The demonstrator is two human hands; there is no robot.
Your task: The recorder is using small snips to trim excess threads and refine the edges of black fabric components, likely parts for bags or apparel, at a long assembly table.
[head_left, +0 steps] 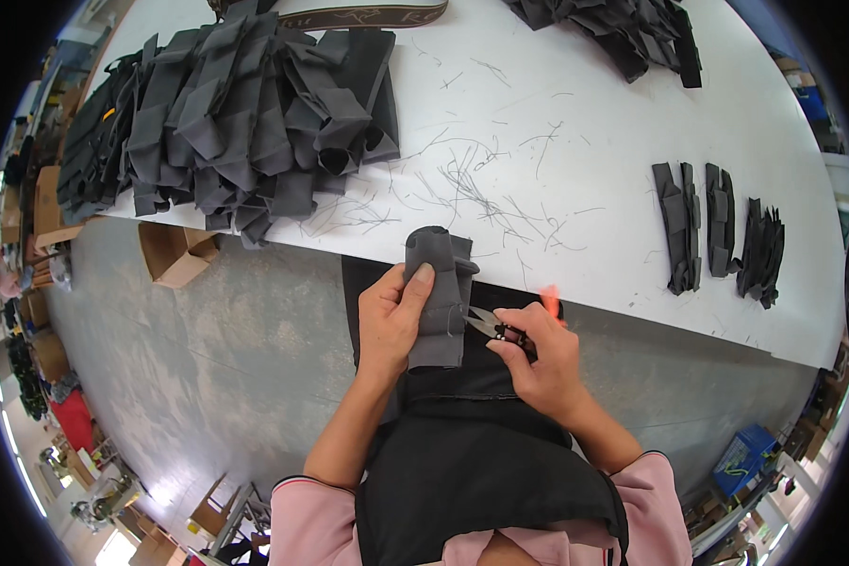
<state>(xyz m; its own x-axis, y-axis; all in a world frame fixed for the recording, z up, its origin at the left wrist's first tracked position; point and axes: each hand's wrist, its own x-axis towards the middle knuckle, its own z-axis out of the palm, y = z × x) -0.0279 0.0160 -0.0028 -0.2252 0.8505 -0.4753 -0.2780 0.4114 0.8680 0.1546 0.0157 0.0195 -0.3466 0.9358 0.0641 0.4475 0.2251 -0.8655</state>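
At the white table (613,170), your left hand (385,319) pinches the dark fabric piece (435,326) while your right hand (549,360) grips snips (490,325) whose points, if they slip, could nick it.

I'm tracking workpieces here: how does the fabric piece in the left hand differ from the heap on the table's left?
The fabric piece is small; the heap spreads wide.

The left hand holds the piece; the heap lies on the table.

Snips point at the piece; none are at the heap.

Both are dark grey.

Snips (498,329) in right hand (549,360), perhaps against dark cloth (435,325)
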